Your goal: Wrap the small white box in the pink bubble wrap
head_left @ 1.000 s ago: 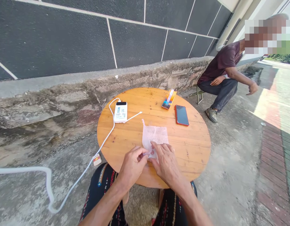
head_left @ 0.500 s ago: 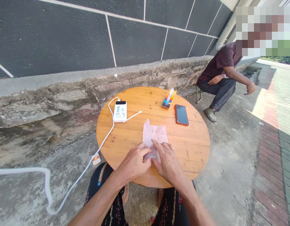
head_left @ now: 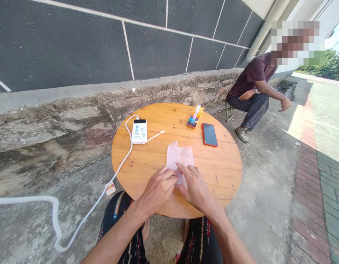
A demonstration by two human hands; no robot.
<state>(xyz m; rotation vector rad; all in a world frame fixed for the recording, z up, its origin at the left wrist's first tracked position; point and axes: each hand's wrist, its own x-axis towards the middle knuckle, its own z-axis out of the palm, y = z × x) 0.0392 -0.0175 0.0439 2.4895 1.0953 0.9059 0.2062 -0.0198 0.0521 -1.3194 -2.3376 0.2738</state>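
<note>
A sheet of pale pink, translucent bubble wrap (head_left: 180,154) lies on the round wooden table (head_left: 153,161) in front of me. My left hand (head_left: 161,185) is closed on its near left part, fingers curled. From the right, my right hand (head_left: 193,187) reaches over the wrap, with thumb and index finger on either side of the near, folded portion. The fingertips of both hands almost meet there. Whether anything lies inside the fold is hidden by my fingers.
A white power bank (head_left: 139,132) with a white cable (head_left: 121,165) stands at the table's left. Toward the back right are a small colourful box (head_left: 195,117) and a red-edged phone (head_left: 210,134). A seated person (head_left: 250,84) is beyond, beside the dark wall (head_left: 76,44).
My left fingers have curled in a little and moved slightly over the wrap. The right hand stays almost in place. The whole view has shifted slightly.
</note>
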